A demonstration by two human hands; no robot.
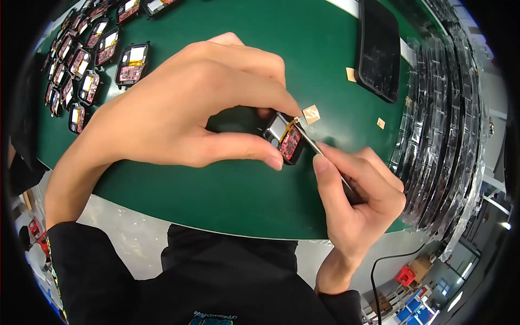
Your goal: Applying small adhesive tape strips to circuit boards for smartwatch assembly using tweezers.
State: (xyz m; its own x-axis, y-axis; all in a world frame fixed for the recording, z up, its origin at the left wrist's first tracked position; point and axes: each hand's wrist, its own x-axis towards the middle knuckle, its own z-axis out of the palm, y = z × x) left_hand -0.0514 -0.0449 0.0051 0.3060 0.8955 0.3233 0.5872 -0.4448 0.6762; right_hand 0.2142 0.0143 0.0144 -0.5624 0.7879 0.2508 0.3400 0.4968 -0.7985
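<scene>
Shiny metal tool point(310, 142), glossy plastic trays point(440, 135), smooth tabletop point(206, 206), matt sleeve point(89, 262)

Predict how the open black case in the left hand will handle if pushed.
The open black case is probably stiff: its walls hold a boxy outline. Likely fragile inside, given the exposed red circuit board and thin yellow ribbon. Rolling seems unlikely with that squarish shape.

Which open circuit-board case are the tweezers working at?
The open circuit-board case in the left hand, with the right hand's tweezers at its edge; the other cases lie unheld toward upper left.
</scene>
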